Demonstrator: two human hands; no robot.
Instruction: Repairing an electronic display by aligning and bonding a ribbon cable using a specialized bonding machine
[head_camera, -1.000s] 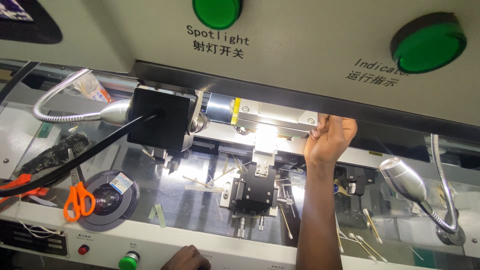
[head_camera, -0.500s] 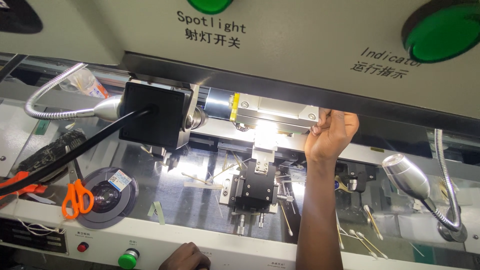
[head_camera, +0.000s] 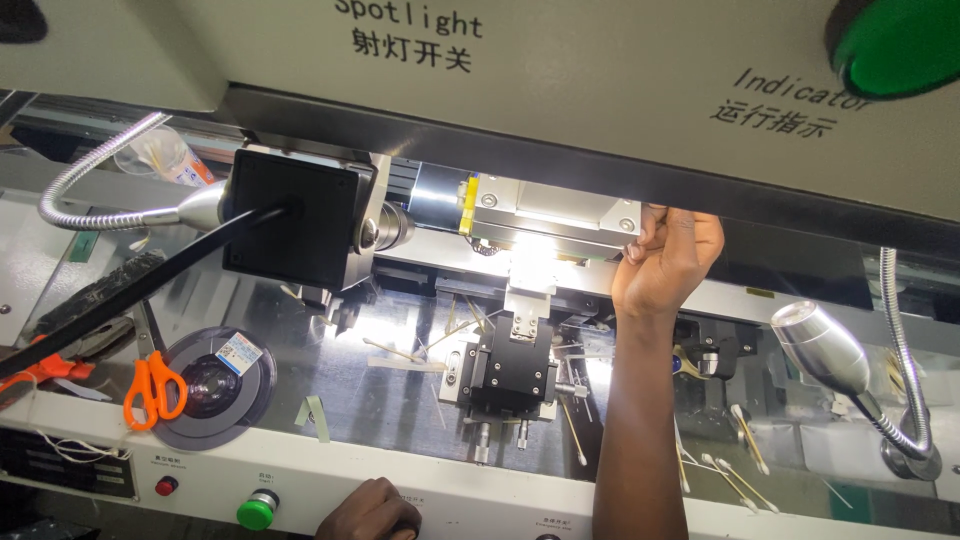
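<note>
My right hand (head_camera: 665, 262) reaches up under the machine's dark overhang, the forearm rising from the bottom edge. Its curled fingers grip the right end of a silver metal block (head_camera: 545, 210), which is brightly lit from below. Under the block stands a small black adjustable stage (head_camera: 507, 368) with screws. My left hand (head_camera: 370, 510) lies knuckles up on the white front panel at the bottom edge, to the right of a green push button (head_camera: 257, 510). Its fingertips are hidden.
A black square box (head_camera: 290, 230) on a cable hangs left of the block. Two gooseneck lamps (head_camera: 120, 212) (head_camera: 825, 345) flank the bay. Orange scissors (head_camera: 153, 390) and a tape reel (head_camera: 215, 385) lie at left. Cotton swabs (head_camera: 740, 470) are scattered at right. A red button (head_camera: 166, 486) sits on the panel.
My right hand has stayed at the end of the silver block. My left hand has come a little further into view on the front panel. The view has shifted slightly.
</note>
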